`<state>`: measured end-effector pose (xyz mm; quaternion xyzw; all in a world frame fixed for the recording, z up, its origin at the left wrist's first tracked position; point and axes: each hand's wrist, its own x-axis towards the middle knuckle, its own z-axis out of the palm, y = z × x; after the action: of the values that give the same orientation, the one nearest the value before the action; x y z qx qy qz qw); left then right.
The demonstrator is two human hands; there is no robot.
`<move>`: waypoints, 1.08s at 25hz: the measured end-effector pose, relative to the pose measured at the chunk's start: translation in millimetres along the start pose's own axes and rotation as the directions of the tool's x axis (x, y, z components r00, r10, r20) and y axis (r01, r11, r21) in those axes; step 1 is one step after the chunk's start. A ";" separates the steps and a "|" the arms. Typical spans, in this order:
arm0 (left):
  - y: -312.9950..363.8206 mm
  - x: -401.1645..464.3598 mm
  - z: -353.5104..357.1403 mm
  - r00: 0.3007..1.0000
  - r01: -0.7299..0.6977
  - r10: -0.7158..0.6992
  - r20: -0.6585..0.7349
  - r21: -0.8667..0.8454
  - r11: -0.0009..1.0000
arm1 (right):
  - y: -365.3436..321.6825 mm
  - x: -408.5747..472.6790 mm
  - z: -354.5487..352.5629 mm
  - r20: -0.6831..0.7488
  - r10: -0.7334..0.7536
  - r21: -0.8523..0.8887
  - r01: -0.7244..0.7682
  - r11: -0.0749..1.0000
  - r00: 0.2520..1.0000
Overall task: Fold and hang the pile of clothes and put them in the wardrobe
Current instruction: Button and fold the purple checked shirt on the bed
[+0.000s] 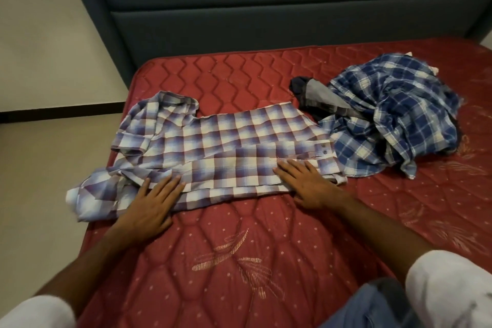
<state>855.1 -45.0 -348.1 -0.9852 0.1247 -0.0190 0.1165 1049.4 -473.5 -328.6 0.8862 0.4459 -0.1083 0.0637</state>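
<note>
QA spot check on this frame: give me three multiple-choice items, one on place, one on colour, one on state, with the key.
1. Where does the crumpled pile of clothes lie relative to the spread checked shirt?
A. To its right
B. To its left
C. Under it

2. What colour is the mattress?
A. Green
B. Red
C. White

3. How are the hands placed?
A. Both lifted off the bed
B. One holds a hanger
C. Both flat on the shirt

Key: 1 A, the pile sits at the shirt's right end. 2 B, the quilted surface is red. 3 C, the left hand and right hand press the shirt's near edge with straight fingers.
</note>
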 end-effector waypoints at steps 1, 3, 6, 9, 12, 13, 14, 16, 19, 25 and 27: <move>-4.3 -2.3 -1.8 0.999 0.025 -0.026 0.023 0.018 1.000 | 3.3 -1.7 -0.1 -0.004 0.050 -0.016 -0.050 0.999 0.999; -11.5 -6.1 -3.0 0.992 0.107 -0.109 0.070 0.031 0.994 | 14.7 -2.9 -4.3 -0.010 0.114 -0.047 -0.114 0.992 0.993; -17.0 -7.9 1.4 0.986 0.126 -0.129 0.105 0.041 0.991 | 30.1 -8.5 -15.0 0.066 0.150 -0.086 -0.144 0.986 0.986; -24.8 -11.6 -5.8 0.992 0.033 -0.042 0.122 0.075 0.997 | 28.8 -24.6 -26.1 0.122 0.134 -0.139 -0.117 0.983 0.983; -26.4 -27.2 -13.8 0.993 -0.086 0.078 0.094 0.088 0.992 | 13.1 -59.1 -28.6 0.156 0.117 -0.181 -0.088 0.979 0.981; -20.3 -35.7 -17.6 0.988 -0.125 0.118 0.096 0.077 0.989 | 4.8 -74.0 -25.8 0.164 0.117 -0.204 -0.082 0.975 0.980; -12.5 -46.4 -19.9 0.981 -0.167 0.160 0.106 0.058 0.984 | -2.9 -90.2 -22.3 0.180 0.113 -0.219 -0.072 0.973 0.977; 8.0 -70.0 -21.6 0.962 -0.219 0.217 0.168 -0.009 0.976 | -14.3 -118.1 -12.7 0.218 0.073 -0.201 -0.029 0.979 0.973; 46.8 -106.9 -26.7 0.942 -0.205 0.218 0.254 -0.077 0.976 | -18.9 -147.8 0.2 0.313 0.020 -0.176 0.038 0.984 0.950; 60.1 -140.4 -53.3 0.982 -0.137 0.151 0.114 -0.121 0.983 | -67.9 -112.6 -60.1 0.428 0.055 -0.010 -0.056 0.998 0.902; 60.5 -137.9 -61.4 0.998 -0.047 0.051 0.038 -0.091 0.995 | -107.3 -76.5 -72.5 0.173 0.019 0.097 -0.036 0.995 0.985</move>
<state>702.9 -81.3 -303.7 -0.9863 0.1471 0.0091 0.0747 928.6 -454.0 -241.1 0.8817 0.4205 -0.2058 0.0589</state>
